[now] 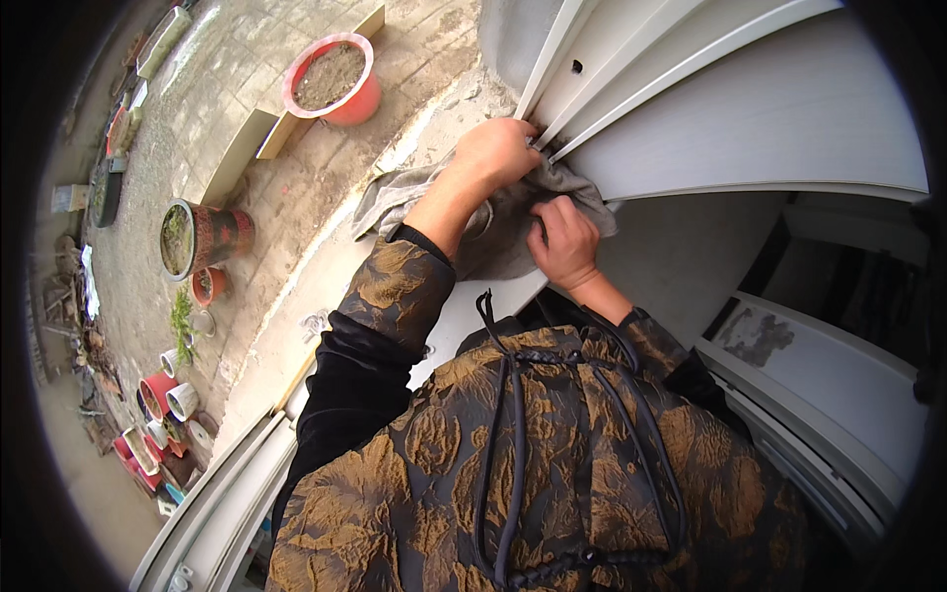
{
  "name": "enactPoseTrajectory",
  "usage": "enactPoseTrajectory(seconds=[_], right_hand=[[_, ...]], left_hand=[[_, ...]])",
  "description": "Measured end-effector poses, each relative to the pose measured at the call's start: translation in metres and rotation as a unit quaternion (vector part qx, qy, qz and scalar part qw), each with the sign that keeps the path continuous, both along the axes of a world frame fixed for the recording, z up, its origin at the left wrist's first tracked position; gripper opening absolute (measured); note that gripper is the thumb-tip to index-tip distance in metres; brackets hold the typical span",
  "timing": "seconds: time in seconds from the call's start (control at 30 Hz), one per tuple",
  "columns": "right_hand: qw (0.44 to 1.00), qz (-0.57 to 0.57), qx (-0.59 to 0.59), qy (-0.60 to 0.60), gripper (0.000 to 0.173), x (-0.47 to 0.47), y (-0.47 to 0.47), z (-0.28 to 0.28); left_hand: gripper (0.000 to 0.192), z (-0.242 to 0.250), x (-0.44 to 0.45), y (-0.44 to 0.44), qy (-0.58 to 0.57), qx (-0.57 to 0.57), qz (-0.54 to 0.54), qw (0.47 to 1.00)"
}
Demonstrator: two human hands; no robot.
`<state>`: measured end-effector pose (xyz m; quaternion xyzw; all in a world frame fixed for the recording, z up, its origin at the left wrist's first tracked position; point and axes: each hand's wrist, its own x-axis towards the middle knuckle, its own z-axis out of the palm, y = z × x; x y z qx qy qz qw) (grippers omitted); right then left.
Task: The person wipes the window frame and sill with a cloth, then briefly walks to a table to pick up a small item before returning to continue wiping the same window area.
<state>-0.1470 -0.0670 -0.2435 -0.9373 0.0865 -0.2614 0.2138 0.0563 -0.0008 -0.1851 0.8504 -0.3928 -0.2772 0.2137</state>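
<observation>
A damp-looking grey cloth (510,229) lies bunched over the white windowsill (510,296), against the lower corner of the white window frame (584,103). My left hand (497,152) reaches across the cloth into that corner. Its fingers are bent around a bit of grey material at the foot of the frame's upright channels, and the fingertips are partly hidden. On the right side of the cloth, my right hand (568,244) has its fingers curled into the fabric. Dark grime shows where the frame meets the sill.
Outside, a red planter of soil (351,92) stands by some boards (237,155). A dark patterned pot (214,233) and several smaller pots (166,396) are farther left. A white panel (747,133) rises at right. Window tracks (222,510) run at lower left.
</observation>
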Motion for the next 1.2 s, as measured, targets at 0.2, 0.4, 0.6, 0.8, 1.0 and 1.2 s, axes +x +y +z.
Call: enactPoseTrajectory(seconds=[0.2, 0.4, 0.6, 0.8, 1.0, 1.2], right_hand=[[1.000, 0.003, 0.012, 0.003, 0.019, -0.001, -0.001, 0.001], [1.000, 0.003, 0.019, 0.007, 0.020, -0.002, -0.001, 0.000], [1.000, 0.003, 0.011, -0.001, 0.019, -0.001, -0.002, 0.002], [1.000, 0.002, 0.004, -0.002, 0.017, -0.001, -0.002, 0.005], [1.000, 0.000, 0.002, 0.000, 0.018, -0.001, -0.003, 0.005], [1.000, 0.001, 0.004, 0.002, 0.018, -0.004, -0.005, 0.004]], left_hand=[[0.048, -0.001, 0.008, -0.002, 0.004, 0.018, -0.044, 0.999], [0.045, 0.005, 0.004, 0.003, 0.010, 0.004, -0.028, 1.000], [0.045, 0.002, -0.005, 0.018, 0.019, -0.031, 0.006, 0.999], [0.047, -0.003, 0.000, 0.006, 0.013, -0.056, -0.011, 0.998], [0.044, 0.000, -0.001, 0.010, 0.012, -0.028, -0.010, 0.999], [0.049, 0.011, -0.020, 0.014, -0.044, -0.033, 0.011, 0.998]])
